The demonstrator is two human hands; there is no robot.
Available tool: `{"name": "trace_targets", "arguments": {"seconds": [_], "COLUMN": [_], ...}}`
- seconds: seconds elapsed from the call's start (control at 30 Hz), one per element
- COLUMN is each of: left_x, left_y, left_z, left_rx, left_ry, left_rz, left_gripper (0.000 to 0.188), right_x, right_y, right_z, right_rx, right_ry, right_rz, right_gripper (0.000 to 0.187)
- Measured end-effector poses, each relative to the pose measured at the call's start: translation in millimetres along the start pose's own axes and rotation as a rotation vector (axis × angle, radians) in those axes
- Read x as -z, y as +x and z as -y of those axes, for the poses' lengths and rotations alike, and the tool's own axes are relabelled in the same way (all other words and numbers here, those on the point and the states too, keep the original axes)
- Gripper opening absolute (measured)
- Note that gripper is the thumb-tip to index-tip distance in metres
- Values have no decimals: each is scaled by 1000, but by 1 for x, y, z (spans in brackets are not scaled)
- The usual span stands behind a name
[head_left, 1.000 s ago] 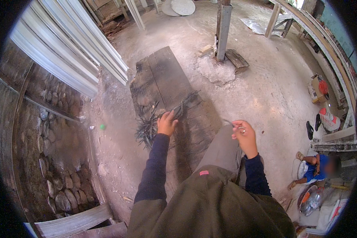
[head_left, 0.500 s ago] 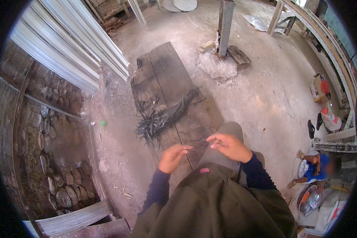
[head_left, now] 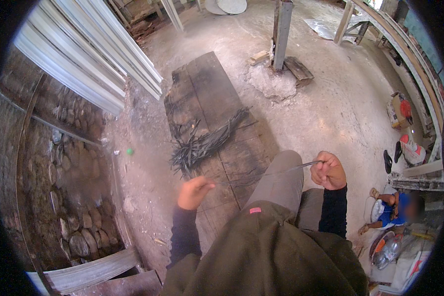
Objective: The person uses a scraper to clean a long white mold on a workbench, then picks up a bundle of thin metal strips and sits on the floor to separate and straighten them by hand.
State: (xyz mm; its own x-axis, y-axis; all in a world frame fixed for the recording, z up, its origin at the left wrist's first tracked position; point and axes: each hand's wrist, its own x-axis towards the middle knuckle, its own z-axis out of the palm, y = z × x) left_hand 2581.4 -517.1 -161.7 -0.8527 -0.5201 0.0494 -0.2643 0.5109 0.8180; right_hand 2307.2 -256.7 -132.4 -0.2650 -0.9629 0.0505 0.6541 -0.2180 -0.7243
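Note:
A thin dark strip (head_left: 286, 170) stretches between my two hands, above the bench and my knee. My right hand (head_left: 329, 171) is closed on its right end, raised beside my knee. At the other end, my left hand (head_left: 195, 191) pinches the strip over the left edge of the bench; these fingers are slightly blurred. Just beyond my hands, a loose bundle of dark, flat strips (head_left: 209, 142) lies across the low wooden bench (head_left: 209, 81), with many ends fanned out on its left side.
Pale corrugated sheets (head_left: 79, 54) stand at the far left, above a stone wall (head_left: 81, 202). A post (head_left: 281, 34) rises beyond the bench from a rough concrete base. At right are sandals (head_left: 388, 161), a carton (head_left: 395, 111) and a person in blue (head_left: 402, 209).
My hands have moved apart, the right going far to the right and the left slightly left. The strip between them is now drawn out long.

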Motion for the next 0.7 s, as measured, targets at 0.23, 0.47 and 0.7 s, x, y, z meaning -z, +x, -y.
{"name": "trace_targets", "arguments": {"seconds": [0.23, 0.47, 0.7], "left_x": [-47, -96, -98], "left_y": [7, 15, 24], "left_z": [27, -24, -48], "left_rx": [51, 497, 478], "left_ry": [8, -890, -960], "left_rz": [-111, -88, -164], "left_gripper": [10, 15, 15], "right_x": [-26, -60, -66], "right_y": [25, 50, 51], "right_z": [-23, -69, -98], "right_rx": [347, -58, -145], "right_ry": [287, 19, -279], "right_rz": [-207, -309, -375], "right_gripper": [28, 14, 6]}}
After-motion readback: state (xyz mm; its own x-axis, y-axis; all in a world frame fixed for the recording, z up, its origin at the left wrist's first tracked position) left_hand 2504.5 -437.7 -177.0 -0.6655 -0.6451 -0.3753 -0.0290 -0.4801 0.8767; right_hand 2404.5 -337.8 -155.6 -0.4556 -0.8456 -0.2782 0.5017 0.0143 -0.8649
